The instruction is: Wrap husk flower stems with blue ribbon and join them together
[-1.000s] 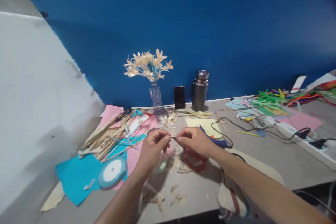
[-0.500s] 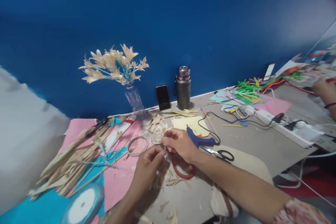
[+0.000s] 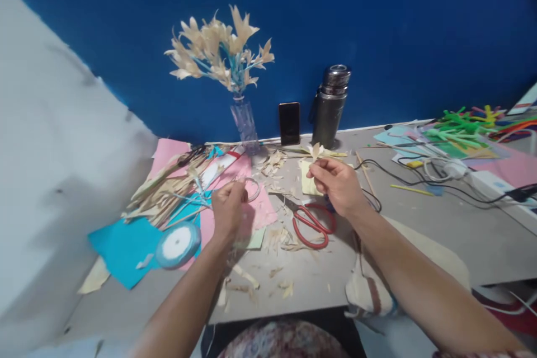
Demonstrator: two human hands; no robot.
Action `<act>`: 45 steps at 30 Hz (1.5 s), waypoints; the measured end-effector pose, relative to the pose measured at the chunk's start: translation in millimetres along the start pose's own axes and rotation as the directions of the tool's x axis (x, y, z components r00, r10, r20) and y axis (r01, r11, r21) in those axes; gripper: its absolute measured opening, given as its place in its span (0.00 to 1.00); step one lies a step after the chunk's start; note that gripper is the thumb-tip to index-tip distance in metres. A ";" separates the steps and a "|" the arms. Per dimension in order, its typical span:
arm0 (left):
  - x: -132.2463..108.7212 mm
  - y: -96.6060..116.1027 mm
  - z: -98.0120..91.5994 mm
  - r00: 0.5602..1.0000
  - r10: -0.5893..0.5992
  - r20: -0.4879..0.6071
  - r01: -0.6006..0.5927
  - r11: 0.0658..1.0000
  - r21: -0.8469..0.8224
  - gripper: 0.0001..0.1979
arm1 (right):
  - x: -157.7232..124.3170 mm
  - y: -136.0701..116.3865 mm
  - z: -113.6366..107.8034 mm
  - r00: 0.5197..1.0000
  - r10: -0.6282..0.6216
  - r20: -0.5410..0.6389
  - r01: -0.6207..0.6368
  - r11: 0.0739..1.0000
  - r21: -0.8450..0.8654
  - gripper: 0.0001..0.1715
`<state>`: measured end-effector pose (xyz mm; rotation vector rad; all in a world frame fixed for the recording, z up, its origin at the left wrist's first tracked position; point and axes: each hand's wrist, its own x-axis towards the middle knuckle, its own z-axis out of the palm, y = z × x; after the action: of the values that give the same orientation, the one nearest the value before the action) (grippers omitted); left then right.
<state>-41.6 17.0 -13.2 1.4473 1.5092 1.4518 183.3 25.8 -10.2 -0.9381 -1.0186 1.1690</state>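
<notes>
My right hand [image 3: 339, 185] is raised over the middle of the table, thumb and fingers pinched on a small pale husk flower [image 3: 316, 151] whose petals point up. My left hand [image 3: 229, 207] is closed at the near-left edge of a thin roll of tape [image 3: 255, 193], its fingertips on the ring. Part of the roll is hidden behind the fingers. Between and below the hands lie red-handled scissors [image 3: 312, 226], blades toward the back left. Husk scraps [image 3: 279, 238] are scattered around them. A yellow sheet [image 3: 308, 179] lies partly behind my right hand.
A clear vase of husk flowers [image 3: 244, 123], a phone [image 3: 289, 123] and a steel flask [image 3: 331, 106] stand along the blue wall. At left are husk strips [image 3: 157, 190] and a ribbon spool [image 3: 178, 244]. Cables and a power strip [image 3: 490, 182] lie at right.
My hands have moved apart: the right rose to the right with the small flower, the left went to the tape roll. The red scissors now lie uncovered. The view has shifted.
</notes>
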 end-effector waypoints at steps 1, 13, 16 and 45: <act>-7.4 6.6 -2.6 0.999 0.021 0.046 -0.021 1.000 0.004 0.23 | 1.2 0.7 -1.3 1.000 -0.004 -0.012 0.004 1.000 -0.026 0.17; -70.5 -30.9 -138.9 0.977 0.213 0.022 -0.171 0.714 0.679 0.12 | -17.0 22.6 13.4 0.946 0.129 0.296 0.098 0.759 -0.644 0.11; -66.7 -52.4 -166.0 0.973 0.210 0.099 -0.202 0.555 0.807 0.15 | -23.6 31.6 21.9 0.922 0.169 0.349 0.143 0.689 -0.711 0.10; -75.2 -7.4 -91.8 0.853 -0.283 0.439 0.515 0.591 -0.621 0.36 | -39.7 23.8 40.7 0.865 0.280 0.416 -0.033 0.859 -0.510 0.25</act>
<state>-110.9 -79.5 -18.3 0.7082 0.8191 1.2442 134.2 -7.6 -26.8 -1.1753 -1.7272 1.3505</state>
